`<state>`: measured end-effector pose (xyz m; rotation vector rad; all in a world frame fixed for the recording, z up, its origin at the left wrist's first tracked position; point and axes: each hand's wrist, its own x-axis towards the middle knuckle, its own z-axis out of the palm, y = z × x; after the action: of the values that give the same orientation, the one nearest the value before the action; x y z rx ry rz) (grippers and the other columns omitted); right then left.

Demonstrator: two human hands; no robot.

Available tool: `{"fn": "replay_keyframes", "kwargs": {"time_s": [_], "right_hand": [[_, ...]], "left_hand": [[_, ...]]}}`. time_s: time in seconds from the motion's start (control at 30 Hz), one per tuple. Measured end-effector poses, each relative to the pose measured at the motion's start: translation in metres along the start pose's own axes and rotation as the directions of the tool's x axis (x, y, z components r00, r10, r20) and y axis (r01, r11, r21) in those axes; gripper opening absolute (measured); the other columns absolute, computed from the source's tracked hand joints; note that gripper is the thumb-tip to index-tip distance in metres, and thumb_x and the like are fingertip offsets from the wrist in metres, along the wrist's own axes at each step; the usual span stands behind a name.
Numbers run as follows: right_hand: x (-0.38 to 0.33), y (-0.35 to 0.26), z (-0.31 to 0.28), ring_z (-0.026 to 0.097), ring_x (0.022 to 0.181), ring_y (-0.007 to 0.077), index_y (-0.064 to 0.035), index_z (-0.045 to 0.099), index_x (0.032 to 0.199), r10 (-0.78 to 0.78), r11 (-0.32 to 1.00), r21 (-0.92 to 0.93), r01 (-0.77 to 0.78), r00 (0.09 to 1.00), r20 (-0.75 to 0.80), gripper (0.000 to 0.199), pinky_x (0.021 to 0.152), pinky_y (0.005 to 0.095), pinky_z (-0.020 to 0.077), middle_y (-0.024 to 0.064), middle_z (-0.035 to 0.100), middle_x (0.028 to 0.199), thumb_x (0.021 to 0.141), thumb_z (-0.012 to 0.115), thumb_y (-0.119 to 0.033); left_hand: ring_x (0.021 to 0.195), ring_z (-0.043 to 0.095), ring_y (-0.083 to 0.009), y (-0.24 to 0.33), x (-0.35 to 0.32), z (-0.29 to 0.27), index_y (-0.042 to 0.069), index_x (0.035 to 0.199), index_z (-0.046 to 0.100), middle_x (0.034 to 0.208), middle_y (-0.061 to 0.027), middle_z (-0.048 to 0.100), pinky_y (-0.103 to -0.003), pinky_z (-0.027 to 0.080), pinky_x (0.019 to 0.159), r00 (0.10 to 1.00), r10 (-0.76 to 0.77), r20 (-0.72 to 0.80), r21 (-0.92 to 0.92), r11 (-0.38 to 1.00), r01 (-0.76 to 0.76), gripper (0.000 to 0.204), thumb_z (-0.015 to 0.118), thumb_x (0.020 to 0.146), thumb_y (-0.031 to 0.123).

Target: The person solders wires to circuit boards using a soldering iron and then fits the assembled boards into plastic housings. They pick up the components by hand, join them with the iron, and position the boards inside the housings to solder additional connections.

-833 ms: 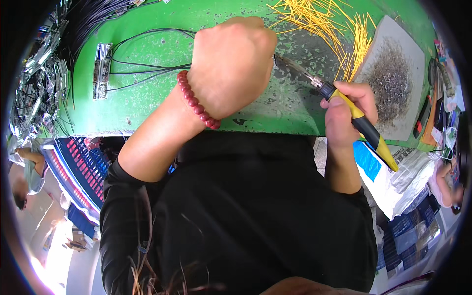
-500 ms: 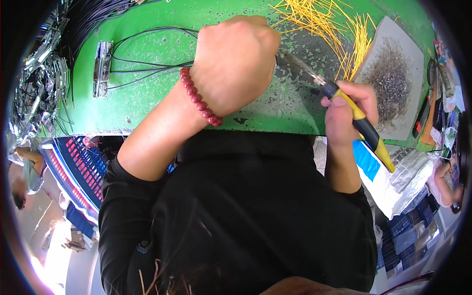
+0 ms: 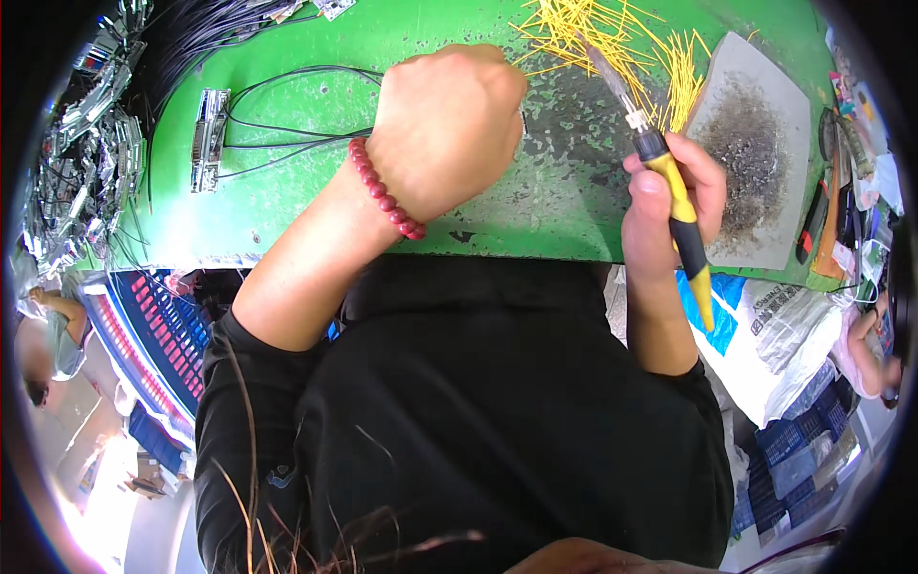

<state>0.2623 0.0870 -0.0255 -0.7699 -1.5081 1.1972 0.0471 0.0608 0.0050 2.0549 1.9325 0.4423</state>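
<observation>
Left hand (image 3: 445, 139), upper centre of frame: knuckles up, fingers curled under and hidden; I cannot tell what the fingertips grasp. Dark leads (image 3: 316, 145) run in beneath that hand, their ends covered. At least three visible, crossing too closely for a sure count. Their other ends meet a shiny strip-shaped part (image 3: 208, 141), upper left; one piece or several stacked, hard to say.

Right hand (image 3: 654, 225), right of centre: thumb and fingers wrapped round a yellow-and-black soldering iron (image 3: 685, 225). Its tip, upper right of centre, overlaps the yellow wires (image 3: 684, 77); contact unclear. Those wires: dozens, uncountable, cut by the top edge. Black wire bundle (image 3: 196, 48), upper left, also cropped. Shiny heap (image 3: 91, 172), far left, too tangled to count.

Singles: one red bead bracelet (image 3: 387, 203), left wrist, partly hidden; one grey slab (image 3: 738, 67), right, dark grit across it. Two other people, one at each side edge, blurred.
</observation>
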Motion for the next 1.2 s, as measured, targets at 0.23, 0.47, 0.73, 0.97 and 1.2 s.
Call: {"fn": "replay_keyframes", "kwargs": {"time_s": [0.23, 0.47, 0.73, 0.97, 1.2], "right_hand": [[-0.001, 0.004, 0.001, 0.066, 0.083, 0.0159, 0.0037, 0.048, 0.131, -0.004, 0.996, -0.087, 0.007, 0.999, 0.038, 0.041, 0.074, 0.0267, 0.0527, 0.0169, 0.069, 0.092, 0.095, 0.062, -0.008], [0.002, 0.006, 0.013, 0.069, 0.065, 0.0195, -0.0057, 0.067, 0.107, -0.171, 0.890, -0.357, 0.284, 0.933, 0.317, 0.018, 0.058, 0.0280, 0.0514, 0.0072, 0.069, 0.075, 0.089, 0.067, -0.004], [0.018, 0.003, 0.030, 0.060, 0.054, 0.0197, -0.0091, 0.068, 0.100, -0.306, 0.748, -0.451, 0.486, 0.856, 0.416, 0.020, 0.049, 0.0293, 0.0435, 0.0047, 0.068, 0.073, 0.082, 0.071, -0.001], [0.013, 0.008, 0.032, 0.065, 0.059, 0.0198, -0.0074, 0.065, 0.097, -0.266, 0.773, -0.449, 0.447, 0.872, 0.410, 0.015, 0.054, 0.0293, 0.0479, 0.0053, 0.072, 0.080, 0.084, 0.069, -0.001], [0.014, 0.011, 0.036, 0.068, 0.064, 0.0209, -0.0071, 0.065, 0.096, -0.266, 0.780, -0.440, 0.445, 0.872, 0.410, 0.013, 0.057, 0.0289, 0.0503, 0.0058, 0.072, 0.079, 0.084, 0.070, -0.003]], "left_hand": [[0.078, 0.065, -0.0221, -0.049, -0.021, -0.053, -0.003, 0.083, 0.065, 0.084, -0.0098, 0.067, -0.030, 0.051, 0.070, 0.962, -0.039, -0.270, -0.247, 0.968, -0.030, 0.007, 0.070, 0.077, -0.004], [0.080, 0.063, -0.0285, -0.082, -0.028, -0.053, 0.002, 0.087, 0.065, 0.087, -0.0104, 0.064, -0.035, 0.052, 0.070, 0.966, 0.189, -0.179, -0.131, 0.968, -0.214, 0.014, 0.072, 0.075, 0.000], [0.094, 0.060, -0.0293, -0.096, -0.013, -0.040, 0.005, 0.087, 0.063, 0.095, -0.0091, 0.062, -0.040, 0.050, 0.079, 0.931, 0.362, -0.048, -0.030, 0.931, -0.364, 0.019, 0.072, 0.070, 0.002], [0.085, 0.059, -0.0279, -0.100, -0.009, -0.032, 0.005, 0.080, 0.055, 0.087, -0.0080, 0.058, -0.039, 0.049, 0.074, 0.884, 0.467, -0.038, 0.072, 0.883, -0.463, 0.012, 0.067, 0.077, 0.007], [0.083, 0.058, -0.0279, -0.100, -0.009, -0.035, 0.004, 0.082, 0.053, 0.086, -0.0089, 0.057, -0.038, 0.048, 0.072, 0.858, 0.514, -0.023, 0.191, 0.844, -0.500, 0.013, 0.061, 0.083, 0.014]]}}
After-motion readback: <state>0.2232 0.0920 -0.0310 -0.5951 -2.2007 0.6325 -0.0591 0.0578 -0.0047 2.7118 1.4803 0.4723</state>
